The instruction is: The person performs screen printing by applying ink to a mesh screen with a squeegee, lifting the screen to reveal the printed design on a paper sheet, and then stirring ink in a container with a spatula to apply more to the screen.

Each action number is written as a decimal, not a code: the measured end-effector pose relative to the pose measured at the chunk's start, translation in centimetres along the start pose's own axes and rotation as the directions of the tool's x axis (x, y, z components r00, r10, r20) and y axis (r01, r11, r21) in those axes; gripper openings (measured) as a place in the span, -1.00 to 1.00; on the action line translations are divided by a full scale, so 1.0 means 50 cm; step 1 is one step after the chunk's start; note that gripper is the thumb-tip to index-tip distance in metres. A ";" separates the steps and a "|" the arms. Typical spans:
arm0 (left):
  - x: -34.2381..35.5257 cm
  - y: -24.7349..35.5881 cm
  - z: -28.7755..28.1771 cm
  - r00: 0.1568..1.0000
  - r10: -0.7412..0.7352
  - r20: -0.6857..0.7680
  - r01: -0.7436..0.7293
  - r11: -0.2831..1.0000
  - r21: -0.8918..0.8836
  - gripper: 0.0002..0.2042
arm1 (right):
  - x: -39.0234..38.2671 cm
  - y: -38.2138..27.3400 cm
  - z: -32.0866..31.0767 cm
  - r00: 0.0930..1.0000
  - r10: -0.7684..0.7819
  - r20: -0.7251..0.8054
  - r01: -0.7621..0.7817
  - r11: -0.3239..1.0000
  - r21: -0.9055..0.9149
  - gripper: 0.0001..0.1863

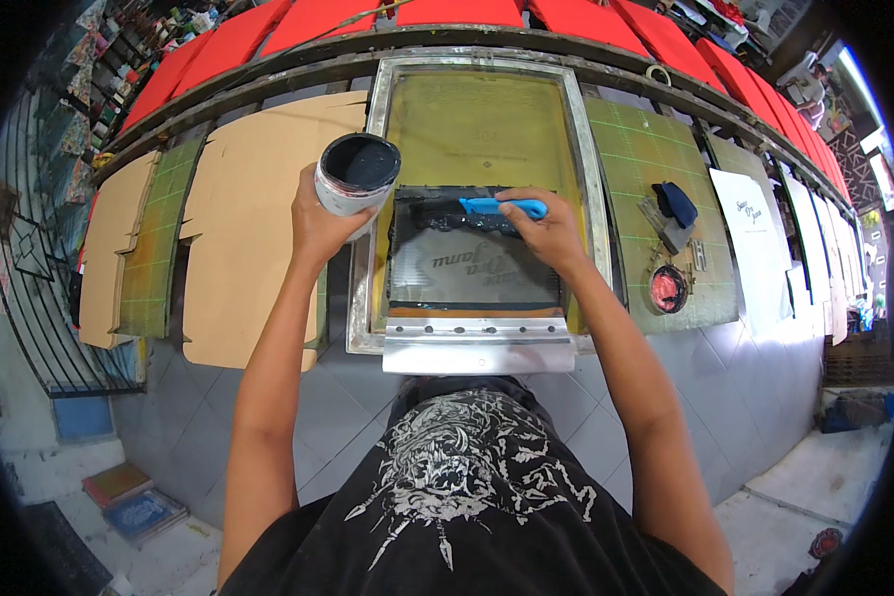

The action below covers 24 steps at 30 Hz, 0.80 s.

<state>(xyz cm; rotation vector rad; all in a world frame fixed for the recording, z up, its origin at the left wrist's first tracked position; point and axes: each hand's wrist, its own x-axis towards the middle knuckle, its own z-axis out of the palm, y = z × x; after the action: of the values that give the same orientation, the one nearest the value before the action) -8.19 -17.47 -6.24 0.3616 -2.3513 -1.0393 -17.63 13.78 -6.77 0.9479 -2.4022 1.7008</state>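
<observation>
My left hand (330, 226) is wrapped round a light-coloured tub (340, 201) of black ink (361, 161), tilted over the left edge of a silkscreen frame (365, 298). Between the fingers of my right hand (550, 230) is a blue spatula (485, 207). Its far end points left, over thick black ink (432, 215) spread across the screen. Yellow-green mesh (477, 109) fills the far part of the frame, and dark lettering shows through the nearer grey area. A squeegee with a metal holder (479, 348) lies across the frame's near edge, touched by neither hand.
Brown boards (258, 219) lie left of the frame. On a green gridded board (626, 149) to the right are a dark cloth (673, 205) and a pot of red ink (669, 289). White printed cloth (750, 238) lies beyond. Red panels (447, 12) line the back.
</observation>
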 end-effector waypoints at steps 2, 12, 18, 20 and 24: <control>0.002 0.005 0.002 1.000 0.006 -0.009 -0.006 1.000 -0.014 -0.21 | 0.008 -0.018 -0.005 0.992 -0.105 0.064 0.108 0.993 -0.041 -0.82; -0.006 0.022 -0.002 0.999 0.032 -0.043 -0.035 0.997 -0.072 -0.23 | 0.000 -0.013 -0.004 0.989 -0.145 0.022 0.145 0.989 -0.033 -0.82; -0.012 0.019 0.006 0.997 0.027 -0.076 -0.037 0.990 -0.134 -0.23 | -0.037 0.060 -0.003 0.893 0.370 -0.256 -0.261 0.889 0.377 -0.74; -0.015 0.020 0.007 0.997 0.026 -0.079 -0.038 0.988 -0.152 -0.23 | -0.055 0.096 -0.005 0.780 0.567 -0.267 -0.307 0.718 0.625 -0.70; -0.020 0.020 0.014 0.997 0.023 -0.074 -0.037 0.981 -0.190 -0.27 | -0.097 0.165 -0.003 0.580 0.794 -0.185 -0.299 0.418 0.858 -0.69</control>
<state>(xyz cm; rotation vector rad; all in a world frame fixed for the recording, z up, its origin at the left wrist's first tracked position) -7.79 -15.94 -6.28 0.2849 -2.1656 -1.2058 -17.90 17.82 -15.45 -0.6000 -1.5850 2.7997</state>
